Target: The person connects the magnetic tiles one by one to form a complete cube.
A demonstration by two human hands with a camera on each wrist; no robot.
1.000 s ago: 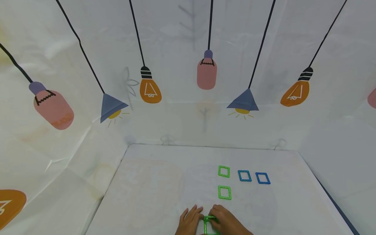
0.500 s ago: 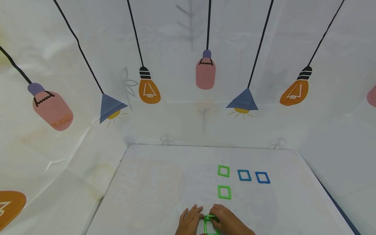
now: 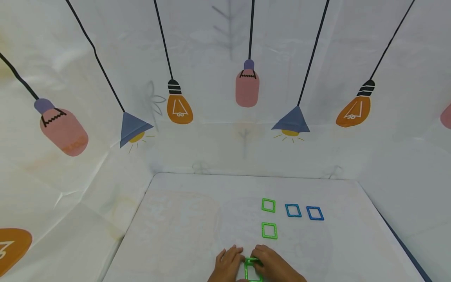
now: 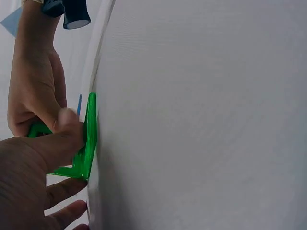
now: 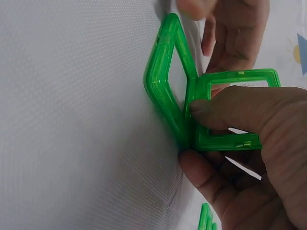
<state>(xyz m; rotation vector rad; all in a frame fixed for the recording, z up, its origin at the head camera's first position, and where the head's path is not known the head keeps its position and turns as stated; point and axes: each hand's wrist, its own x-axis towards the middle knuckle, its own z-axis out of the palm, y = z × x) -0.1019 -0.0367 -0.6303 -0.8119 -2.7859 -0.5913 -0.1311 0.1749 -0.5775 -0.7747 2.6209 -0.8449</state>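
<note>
Two green open-centred magnetic tiles meet along one edge near the front of the table. One tile [image 5: 160, 72] lies on the white surface, and the other tile [image 5: 240, 143] stands up from it. My right hand [image 3: 275, 266] grips the standing tile, its thumb across the frame in the right wrist view. At the flat tile's left side, my left hand [image 3: 226, 266] holds it between thumb and index finger, with the other fingers spread on the table. In the left wrist view the hand [image 4: 24, 177] partly hides both tiles.
Behind the hands lie two separate green tiles, a nearer one [image 3: 269, 230] and a farther one [image 3: 268, 205]. Two blue tiles, one left [image 3: 293, 210] and one right [image 3: 315, 213], lie beside the farther green one. A lamp-printed sheet [image 3: 211, 149] surrounds the white table [image 3: 176, 227].
The hands and both green tiles stay almost in place. The standing tile shifts very slightly. The other tiles have not moved.
</note>
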